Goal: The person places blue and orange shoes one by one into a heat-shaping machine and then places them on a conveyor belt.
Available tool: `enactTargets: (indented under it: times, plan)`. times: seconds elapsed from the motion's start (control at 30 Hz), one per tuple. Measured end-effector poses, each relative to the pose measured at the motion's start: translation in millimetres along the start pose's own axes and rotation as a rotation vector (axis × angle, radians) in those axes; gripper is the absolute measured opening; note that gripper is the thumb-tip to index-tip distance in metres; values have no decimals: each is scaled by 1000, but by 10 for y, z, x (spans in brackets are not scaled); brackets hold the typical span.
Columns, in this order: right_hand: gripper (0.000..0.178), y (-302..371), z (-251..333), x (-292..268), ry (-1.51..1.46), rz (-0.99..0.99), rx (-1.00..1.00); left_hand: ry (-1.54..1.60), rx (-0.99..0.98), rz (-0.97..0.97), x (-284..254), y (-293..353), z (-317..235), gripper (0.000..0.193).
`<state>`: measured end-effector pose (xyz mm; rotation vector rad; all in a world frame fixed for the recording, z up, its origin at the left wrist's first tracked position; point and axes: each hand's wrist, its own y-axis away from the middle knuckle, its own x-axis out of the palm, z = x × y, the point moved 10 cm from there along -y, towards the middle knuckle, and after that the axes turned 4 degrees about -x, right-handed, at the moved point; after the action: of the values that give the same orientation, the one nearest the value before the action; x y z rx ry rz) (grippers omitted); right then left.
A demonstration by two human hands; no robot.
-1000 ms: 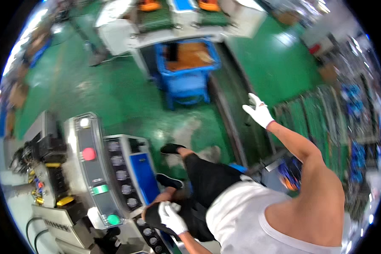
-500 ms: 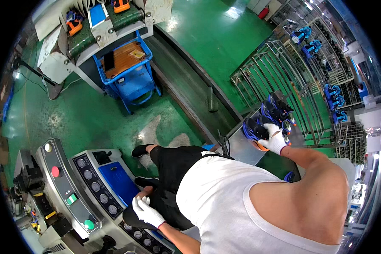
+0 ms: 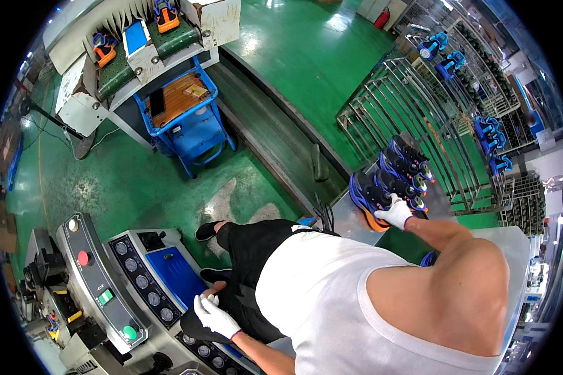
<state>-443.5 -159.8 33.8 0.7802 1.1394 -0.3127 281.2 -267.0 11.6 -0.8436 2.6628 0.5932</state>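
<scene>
My right hand (image 3: 395, 214), in a white glove, grips the heel end of the nearest shoe (image 3: 370, 201), a dark sports shoe with blue trim and an orange sole. Several similar shoes (image 3: 401, 164) stand beside it in a row on a metal table (image 3: 350, 215), close to my fingers. My left hand (image 3: 216, 317), gloved as well, rests by my bent knee beside a machine panel. Its fingers are loosely stretched out and hold nothing.
A control panel (image 3: 100, 275) with coloured buttons and a gauge panel (image 3: 142, 282) stand at my left. Ahead are a blue cart (image 3: 187, 134) and a conveyor machine (image 3: 116, 78) carrying orange-soled shoes. Metal racks (image 3: 413, 112) stand at the far right.
My right hand has moved slightly left and down onto the nearest shoe's heel, and that shoe has turned to show more orange sole. My left hand stays by my knee. The view has shifted slightly.
</scene>
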Motion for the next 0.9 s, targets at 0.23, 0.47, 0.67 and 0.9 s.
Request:
enactTargets:
  times: [0.23,0.47,0.67,0.9]
  plan:
    - [98,102,17,378,-361,-280,76,28,-20,-12,42,-43,58,46]
    - [78,-86,227,198,-786,-183,103,-15,43,8,75,-83,35,37]
    - [53,-866,2707,-717,-899,-80,-339,32,-37,-20,-13,-102,78,33]
    - [41,-1813,6041,-2032,-780,-57,-741,-54,-101,25,-1,-83,-170,37]
